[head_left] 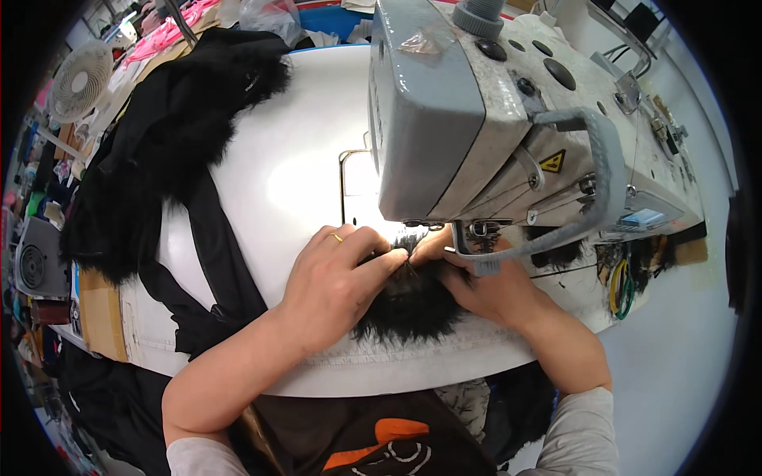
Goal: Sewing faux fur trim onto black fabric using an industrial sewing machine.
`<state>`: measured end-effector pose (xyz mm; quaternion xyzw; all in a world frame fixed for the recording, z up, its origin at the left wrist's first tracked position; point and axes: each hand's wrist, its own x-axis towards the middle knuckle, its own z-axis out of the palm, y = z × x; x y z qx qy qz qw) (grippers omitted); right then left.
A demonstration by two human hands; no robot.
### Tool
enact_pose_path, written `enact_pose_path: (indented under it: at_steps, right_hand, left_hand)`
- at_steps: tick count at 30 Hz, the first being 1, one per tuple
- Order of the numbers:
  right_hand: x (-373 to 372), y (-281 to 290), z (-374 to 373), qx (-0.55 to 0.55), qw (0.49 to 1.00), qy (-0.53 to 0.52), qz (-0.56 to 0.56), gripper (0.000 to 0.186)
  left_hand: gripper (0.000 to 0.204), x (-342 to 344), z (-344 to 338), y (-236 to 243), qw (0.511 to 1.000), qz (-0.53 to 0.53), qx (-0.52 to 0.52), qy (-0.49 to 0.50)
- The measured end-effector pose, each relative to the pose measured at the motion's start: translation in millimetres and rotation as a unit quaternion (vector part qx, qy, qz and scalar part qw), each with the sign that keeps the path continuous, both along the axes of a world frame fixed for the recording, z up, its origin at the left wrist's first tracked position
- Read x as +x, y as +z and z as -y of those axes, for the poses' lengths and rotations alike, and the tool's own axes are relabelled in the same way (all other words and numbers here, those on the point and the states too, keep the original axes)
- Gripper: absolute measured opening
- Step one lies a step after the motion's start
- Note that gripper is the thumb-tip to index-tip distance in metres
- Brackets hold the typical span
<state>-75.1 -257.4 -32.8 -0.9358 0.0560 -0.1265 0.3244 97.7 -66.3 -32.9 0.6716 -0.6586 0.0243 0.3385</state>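
Observation:
A piece of black fur [409, 309] lies at the front of the white sewing table, just below the head of a grey and white sewing machine [432, 111]. My left hand [337, 278], with a ring on one finger, pinches the upper edge of the fur between thumb and fingertips. From the other side my right hand [488, 289] closes on the same edge, its fingertips nearly meeting the left ones. The machine's guard bar partly covers the right hand. A small white spot shows by its fingers; what it is I cannot tell.
A black garment with fur trim [167, 127] covers the table's left side, its black straps [218, 238] hanging toward the front edge. Looped yellow and green handles [621, 285] hang at the right. Farther left stand a white fan [82, 82] and a grey speaker-like box [40, 258].

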Motion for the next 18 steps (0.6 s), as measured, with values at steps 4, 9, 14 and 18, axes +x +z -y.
enact_pose_path:
  at_steps: [4, 9, 14, 18]
  right_hand:
    - [2.7, -0.3, -0.6, 0.023, 1.000, -0.008, 0.010, 0.027]
    - [4.0, 16.5, -0.3, 0.004, 1.000, 0.013, 0.013, 0.022]
    - [3.7, 6.1, -16.9, 0.071, 0.992, 0.013, 0.105, 0.026]
    - [6.9, -1.8, -15.3, 0.012, 0.998, 0.023, 0.056, 0.032]
  left_hand:
    - [0.024, 0.6, 1.6, 0.8, 1.000, -0.001, 0.001, -0.008]
    - [0.022, 1.5, 0.9, 0.6, 1.000, 0.009, 0.004, -0.005]
    - [0.019, -2.0, 2.6, 1.2, 0.999, 0.045, 0.006, -0.016]
    - [0.019, -1.3, -1.2, 5.2, 0.999, 0.042, 0.024, -0.008]
